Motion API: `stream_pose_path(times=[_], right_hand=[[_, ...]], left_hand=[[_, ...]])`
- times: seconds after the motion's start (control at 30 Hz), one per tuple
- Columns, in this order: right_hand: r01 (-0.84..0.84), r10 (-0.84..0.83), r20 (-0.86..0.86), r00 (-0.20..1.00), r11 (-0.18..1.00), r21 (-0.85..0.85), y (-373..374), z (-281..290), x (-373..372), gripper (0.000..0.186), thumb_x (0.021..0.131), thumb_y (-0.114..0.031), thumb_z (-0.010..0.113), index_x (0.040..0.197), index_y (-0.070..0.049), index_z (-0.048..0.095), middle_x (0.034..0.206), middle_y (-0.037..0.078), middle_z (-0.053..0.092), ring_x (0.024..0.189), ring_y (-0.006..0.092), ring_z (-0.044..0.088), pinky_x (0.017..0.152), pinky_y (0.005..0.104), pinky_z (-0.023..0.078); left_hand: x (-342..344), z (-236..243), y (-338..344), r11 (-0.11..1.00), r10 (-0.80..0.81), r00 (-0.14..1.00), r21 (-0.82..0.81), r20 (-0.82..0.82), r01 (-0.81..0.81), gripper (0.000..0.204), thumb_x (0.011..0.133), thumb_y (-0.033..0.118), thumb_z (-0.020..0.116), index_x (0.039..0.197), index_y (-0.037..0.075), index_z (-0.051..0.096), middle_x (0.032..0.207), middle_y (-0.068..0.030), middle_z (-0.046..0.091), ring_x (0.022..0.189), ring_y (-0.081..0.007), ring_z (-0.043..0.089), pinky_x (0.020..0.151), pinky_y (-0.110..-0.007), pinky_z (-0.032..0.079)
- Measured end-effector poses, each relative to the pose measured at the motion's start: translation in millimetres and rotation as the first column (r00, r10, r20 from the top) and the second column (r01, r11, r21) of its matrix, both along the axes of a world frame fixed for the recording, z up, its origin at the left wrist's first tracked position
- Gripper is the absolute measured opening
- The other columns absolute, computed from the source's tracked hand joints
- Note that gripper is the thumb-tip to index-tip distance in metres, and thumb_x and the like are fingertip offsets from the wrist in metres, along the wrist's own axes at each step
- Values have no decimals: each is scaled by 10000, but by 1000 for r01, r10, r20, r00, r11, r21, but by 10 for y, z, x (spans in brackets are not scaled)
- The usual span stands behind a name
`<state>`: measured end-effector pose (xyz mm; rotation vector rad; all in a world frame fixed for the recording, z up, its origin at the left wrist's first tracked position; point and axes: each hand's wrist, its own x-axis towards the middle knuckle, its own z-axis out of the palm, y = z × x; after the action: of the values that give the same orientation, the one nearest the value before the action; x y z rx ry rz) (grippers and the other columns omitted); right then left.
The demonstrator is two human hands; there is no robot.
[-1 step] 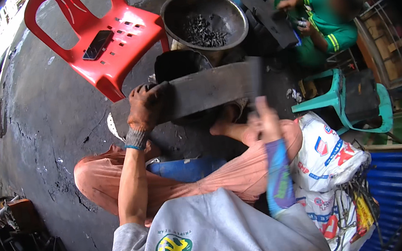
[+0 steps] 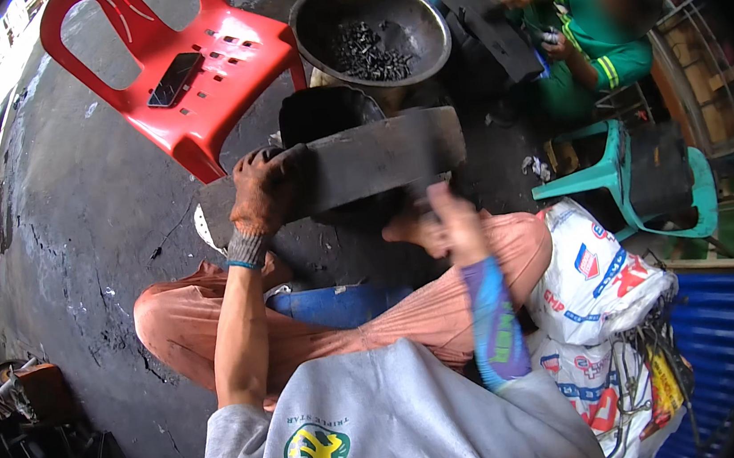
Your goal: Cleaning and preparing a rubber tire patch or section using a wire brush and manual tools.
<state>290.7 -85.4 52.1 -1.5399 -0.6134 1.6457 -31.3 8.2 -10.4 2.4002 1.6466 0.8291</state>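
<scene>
A long dark board (image 2: 356,167) lies crosswise in front of me, above my crossed legs. My left hand (image 2: 265,193), in a worn orange-brown and black glove with a grey cuff, is closed over the board's left part. My bare right hand (image 2: 459,224) is just below the board's right part, fingers closed and smeared by motion. A flat dark blade (image 2: 424,147) sticks up from that hand, blurred against the board; its handle is hidden in the fingers. Behind the board stands a round black container (image 2: 328,112).
A red plastic chair (image 2: 230,78) with a phone (image 2: 175,79) on it stands at the far left. A metal basin (image 2: 308,12) holds small black pieces. At the far right sits a co-worker (image 2: 606,34) in green. A teal stool (image 2: 588,165) and white sacks (image 2: 582,273) are right of me.
My right hand has moved left along the board, and the blurred blade with it. My left hand keeps its grip at about the same place.
</scene>
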Motion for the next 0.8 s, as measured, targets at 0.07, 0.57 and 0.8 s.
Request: stream_pose_path(times=[0.07,0.57,0.8], right_hand=[[-202,201,-40,979,979,-9,-76,-221,-211,475,943,-573,658,870,-135,487,549,-14,462,390,74,402,357,243,302],[51,-57,42,998,990,133,-71,-152,-314,357,1030,-459,581,975,-113,515,584,-15,440,390,89,398,376,251,345],[4,-13,41,999,976,218,-98,-408,-507,392,1029,-466,577,1029,-78,516,576,3,445,392,98,422,370,247,373]], left_hand=[[41,-10,-1,999,-52,999,10,2,52,324,818,203,687,1136,164,733,1150,-100,688,1144,-327,618,1064,-486,418],[732,130,283,958,-252,968,140,-20,252,443,831,268,688,1270,203,684,1197,-131,657,1235,-335,561,1090,-500,382],[1054,161,-515,977,170,975,104,146,-186,501,816,418,749,1273,222,692,1207,-97,650,1247,-361,518,1062,-536,362]])
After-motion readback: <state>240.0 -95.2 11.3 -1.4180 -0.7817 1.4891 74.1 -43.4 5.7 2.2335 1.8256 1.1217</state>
